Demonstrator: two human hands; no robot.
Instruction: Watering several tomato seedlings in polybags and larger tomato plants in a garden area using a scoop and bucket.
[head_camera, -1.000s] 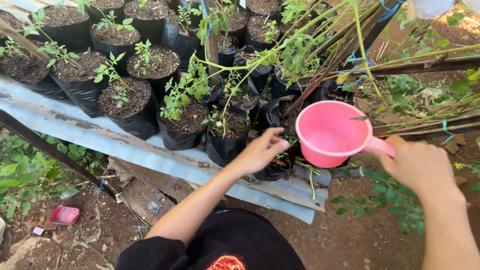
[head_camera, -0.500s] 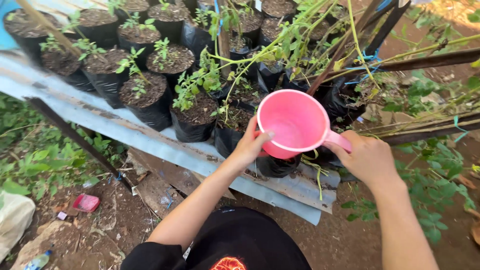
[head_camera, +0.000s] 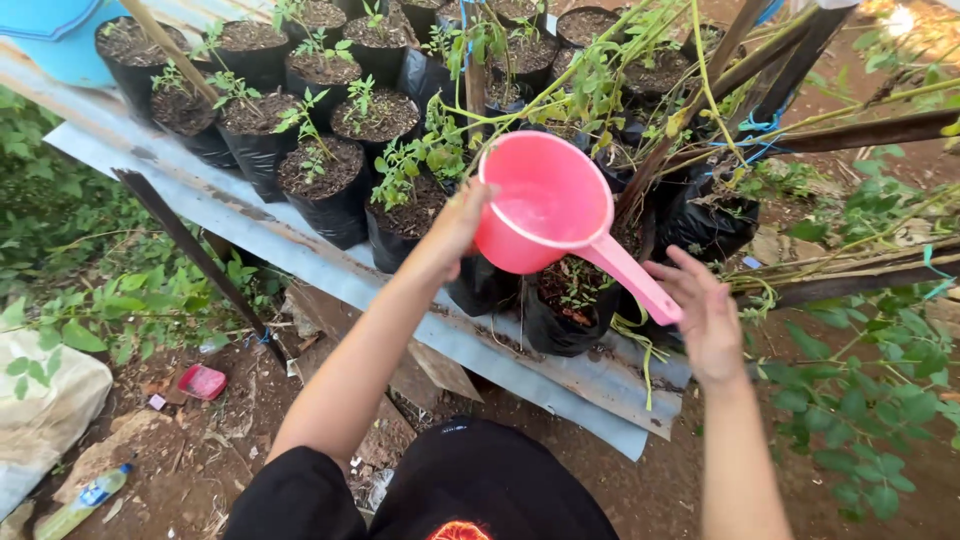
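Here, the pink dipper (head_camera: 548, 205) hangs above the black seedling bags (head_camera: 330, 190), handle slanting near-right. The left hand (head_camera: 462, 218) grips its bowl; the open right hand (head_camera: 705, 315) touches the handle end.

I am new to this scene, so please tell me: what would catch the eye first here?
The bright pink scoop at the centre stands out, tilted with water inside. The left hand touches its bowl and the right hand is at the handle end. Behind it, black grow bags of soil with green seedlings stand in rows on a grey metal sheet.
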